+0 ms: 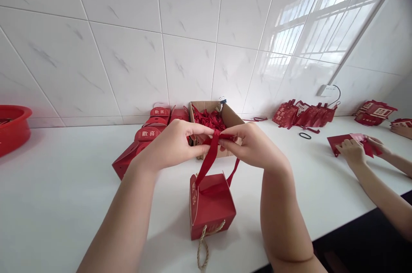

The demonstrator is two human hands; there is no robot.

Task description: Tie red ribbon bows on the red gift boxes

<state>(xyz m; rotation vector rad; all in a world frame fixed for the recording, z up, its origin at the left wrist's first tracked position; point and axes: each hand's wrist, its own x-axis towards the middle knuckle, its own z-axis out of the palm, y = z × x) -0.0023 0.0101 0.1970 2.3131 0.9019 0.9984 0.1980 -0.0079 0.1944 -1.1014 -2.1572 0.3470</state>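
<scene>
A red ribbon (209, 161) rises in a loop from a small red gift box (212, 206) standing on the white table. My left hand (180, 142) pinches the ribbon from the left, thumb and fingers closed on it. From the right, my right hand (249, 142) pinches it too, and both sets of fingertips nearly meet above the box. A twisted cord handle (202, 251) hangs from the box's near side. The fingertips partly hide how the ribbon is crossed or knotted.
Behind my hands, a cardboard box (232, 117) holds red ribbons. More red gift boxes (146, 134) stand left of it. A red basin (14, 129) is at far left. Red cards (302, 114) lie along the wall. At right, another person's hands (352, 150) hold red card.
</scene>
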